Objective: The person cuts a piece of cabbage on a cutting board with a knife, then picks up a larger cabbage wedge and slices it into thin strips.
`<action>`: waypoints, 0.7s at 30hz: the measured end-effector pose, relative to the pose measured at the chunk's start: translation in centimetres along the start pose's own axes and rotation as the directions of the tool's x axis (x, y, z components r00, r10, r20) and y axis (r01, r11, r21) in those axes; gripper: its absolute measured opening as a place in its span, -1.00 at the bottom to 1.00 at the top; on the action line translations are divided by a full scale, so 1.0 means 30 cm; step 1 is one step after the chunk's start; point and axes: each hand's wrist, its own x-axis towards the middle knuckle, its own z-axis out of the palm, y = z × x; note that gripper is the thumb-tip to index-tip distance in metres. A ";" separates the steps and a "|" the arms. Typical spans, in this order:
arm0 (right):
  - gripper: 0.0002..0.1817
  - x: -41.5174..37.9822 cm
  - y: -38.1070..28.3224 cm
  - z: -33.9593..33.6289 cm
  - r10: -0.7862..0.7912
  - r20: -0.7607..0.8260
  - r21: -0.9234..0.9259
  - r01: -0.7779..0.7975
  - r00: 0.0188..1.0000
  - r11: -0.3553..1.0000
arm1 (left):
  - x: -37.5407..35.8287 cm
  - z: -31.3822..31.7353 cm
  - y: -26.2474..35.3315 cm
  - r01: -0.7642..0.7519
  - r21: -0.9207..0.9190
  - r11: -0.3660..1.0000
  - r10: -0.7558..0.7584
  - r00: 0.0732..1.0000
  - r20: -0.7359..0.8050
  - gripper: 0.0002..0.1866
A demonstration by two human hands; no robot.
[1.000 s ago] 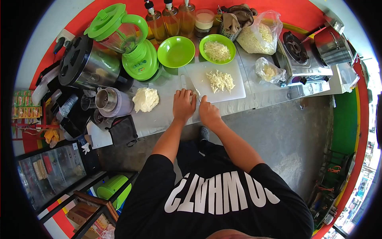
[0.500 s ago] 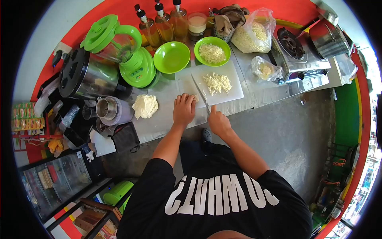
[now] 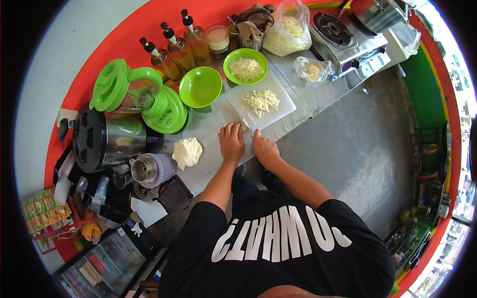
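My right hand (image 3: pixel 266 148) is closed around the handle of a kitchen knife (image 3: pixel 252 132), mostly hidden by the fingers. Beside it, my left hand (image 3: pixel 232 142) has its fingers curled down over a small pale piece of food (image 3: pixel 244 127) at the near-left side of a white cutting board (image 3: pixel 284 105). A heap of thin pale strips (image 3: pixel 262 102) lies on the board, with a few loose strips near the knife. Behind the board stands a green bowl (image 3: pixel 264 74) holding more shreds (image 3: pixel 245 68). Another green bowl (image 3: pixel 200 87), with nothing in it, stands to its left.
A whitish crumpled bundle (image 3: pixel 188 153) lies left of my hands. Farther left are a green blender (image 3: pixel 164 111) and a metal cup (image 3: pixel 145 170). Pump bottles (image 3: pixel 180 53) line the back. A bag of shreds (image 3: pixel 287 37) and a gas stove (image 3: pixel 343 37) stand right.
The view has turned, so the counter now slopes more steeply up to the right. My hands stay close together at the board's near edge; the knife blade shows less than before.
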 end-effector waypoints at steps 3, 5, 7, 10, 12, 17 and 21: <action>-0.77 0.031 -0.020 -0.026 0.018 -0.044 0.052 -0.016 0.999 0.999 | 0.004 0.003 -0.021 -0.022 -0.030 0.999 0.022 1.000 0.000 -0.79; -0.77 0.016 -0.030 -0.048 0.031 -0.053 0.100 -0.025 0.998 0.995 | 0.010 -0.002 -0.037 -0.035 -0.050 0.998 0.036 0.999 0.023 -0.79; -0.79 -0.010 -0.027 -0.044 0.062 -0.035 0.112 -0.058 0.997 0.992 | 0.024 -0.014 -0.057 -0.065 -0.008 0.998 0.066 0.993 0.094 -0.78; -0.80 -0.064 -0.035 0.009 0.114 -0.018 0.164 -0.109 0.993 0.980 | 0.045 -0.038 -0.101 -0.129 -0.054 0.990 0.136 0.977 0.162 -0.77; -0.80 -0.071 -0.052 0.044 0.139 -0.042 0.173 -0.130 0.989 0.976 | 0.049 -0.043 -0.115 -0.151 -0.070 0.986 0.161 0.974 0.157 -0.77; -0.82 -0.039 -0.089 0.051 0.187 -0.121 0.247 -0.153 0.975 0.957 | 0.039 -0.039 -0.114 -0.173 -0.095 0.980 0.186 0.972 0.143 -0.79; -0.85 -0.069 -0.117 0.025 0.193 -0.119 0.211 -0.165 0.974 0.964 | 0.049 -0.046 -0.113 -0.189 -0.054 0.981 0.195 0.971 0.140 -0.79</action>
